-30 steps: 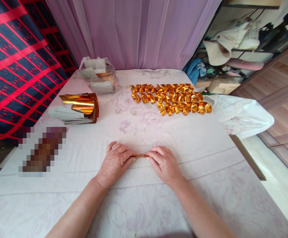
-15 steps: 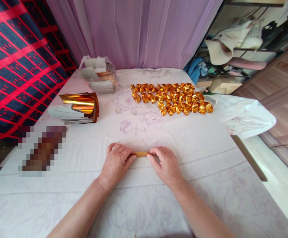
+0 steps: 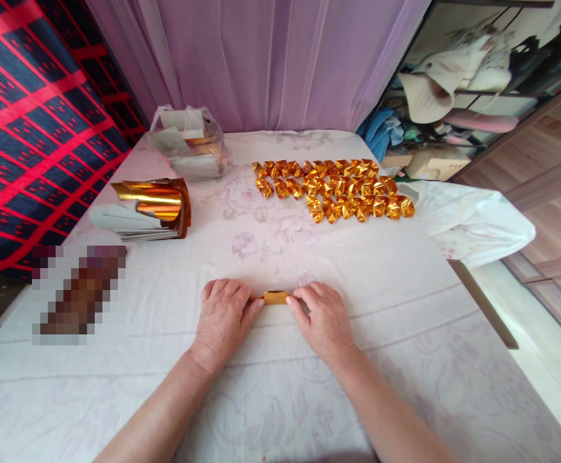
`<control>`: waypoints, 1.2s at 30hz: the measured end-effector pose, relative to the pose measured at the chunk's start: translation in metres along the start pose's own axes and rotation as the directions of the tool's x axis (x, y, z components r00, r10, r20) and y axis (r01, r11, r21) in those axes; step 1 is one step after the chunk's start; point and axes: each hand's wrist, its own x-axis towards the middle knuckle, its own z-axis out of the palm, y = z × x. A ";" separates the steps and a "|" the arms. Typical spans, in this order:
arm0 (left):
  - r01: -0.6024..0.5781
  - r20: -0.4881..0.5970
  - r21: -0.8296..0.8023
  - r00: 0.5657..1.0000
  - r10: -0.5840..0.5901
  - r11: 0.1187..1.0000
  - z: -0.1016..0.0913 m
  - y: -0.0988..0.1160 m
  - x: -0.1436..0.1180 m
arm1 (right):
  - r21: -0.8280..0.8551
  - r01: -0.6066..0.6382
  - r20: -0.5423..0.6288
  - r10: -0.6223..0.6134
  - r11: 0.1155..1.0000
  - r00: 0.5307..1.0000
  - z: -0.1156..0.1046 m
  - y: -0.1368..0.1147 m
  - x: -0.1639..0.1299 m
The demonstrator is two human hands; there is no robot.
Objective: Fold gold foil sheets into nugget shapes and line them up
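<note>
A small folded piece of gold foil paper lies between my hands, low over the white floral tablecloth. My left hand pinches its left end between thumb and fingers. On the opposite end, my right hand has the same kind of pinch. The fingertips cover both ends of the piece. Beyond my hands, several folded gold foil ingots sit in three rows. To the left stands a curled stack of gold foil paper sheets with pale backs.
A clear plastic bag of more sheets stands at the back left. A white plastic bag hangs over the right edge. A blurred-out item lies at the left. Behind the table hangs a purple curtain; shelves with a cap stand at right.
The foil piece now shows a taller, shinier gold face, with its upper edge raised between my fingers. Both hands keep their pinch with only slight shifts, and the view has moved a little.
</note>
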 end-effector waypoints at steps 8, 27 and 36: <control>0.044 0.010 0.131 0.999 -0.046 0.990 0.002 0.004 -0.001 | -0.037 -0.030 -0.029 0.029 0.999 0.999 0.001 0.000 0.001; 0.028 -0.022 0.191 0.999 -0.024 0.981 0.005 0.004 0.001 | -0.076 -0.057 -0.053 0.053 0.995 0.997 0.004 -0.002 0.003; 0.038 -0.003 0.181 0.999 -0.038 0.983 0.003 0.005 0.001 | -0.086 -0.065 -0.054 0.061 0.994 0.997 0.003 -0.002 0.003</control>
